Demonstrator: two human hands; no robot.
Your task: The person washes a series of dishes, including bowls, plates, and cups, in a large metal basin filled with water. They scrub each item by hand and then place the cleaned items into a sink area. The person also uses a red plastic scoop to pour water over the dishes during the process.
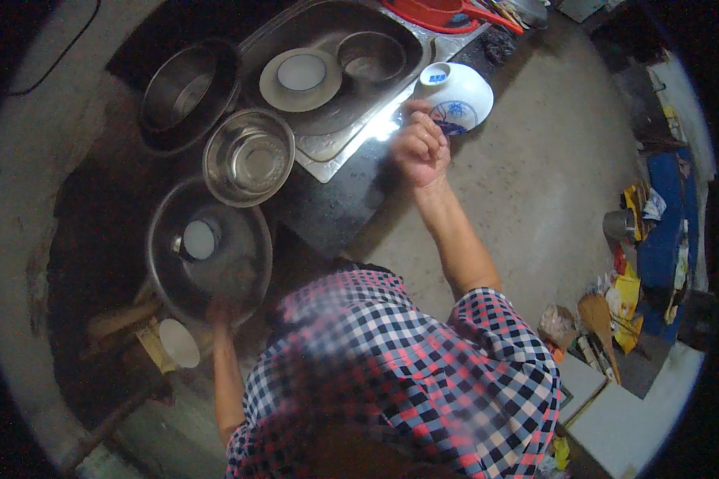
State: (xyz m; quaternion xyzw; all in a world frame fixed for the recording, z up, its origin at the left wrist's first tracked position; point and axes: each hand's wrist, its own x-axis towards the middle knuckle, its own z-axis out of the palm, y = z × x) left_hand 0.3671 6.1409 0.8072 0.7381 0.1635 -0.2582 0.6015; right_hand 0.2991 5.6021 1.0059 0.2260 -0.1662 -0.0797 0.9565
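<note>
My right hand [422, 149] grips a white porcelain bowl [476, 90] with blue decoration. The bowl is tilted, its foot ring towards me, raised near the front edge of the dark counter [335, 206]. Down at the left, my left hand [223, 308] is dim and blurred at the near rim of a wide metal basin [245, 239]; its fingers cannot be made out. Inside that basin lies a small round white thing [199, 239], perhaps a bowl. A shiny stainless steel bowl [257, 161] stands between the basin and the sink.
The steel sink [317, 129] holds pale stacked dishes [299, 78] and a metal bowl [371, 57]. Left of it stands a dark metal pot [186, 96]. A red plastic strainer or dipper [431, 12] lies beyond. Another white bowl [180, 342] sits at lower left. Clutter [623, 287] lines the right.
</note>
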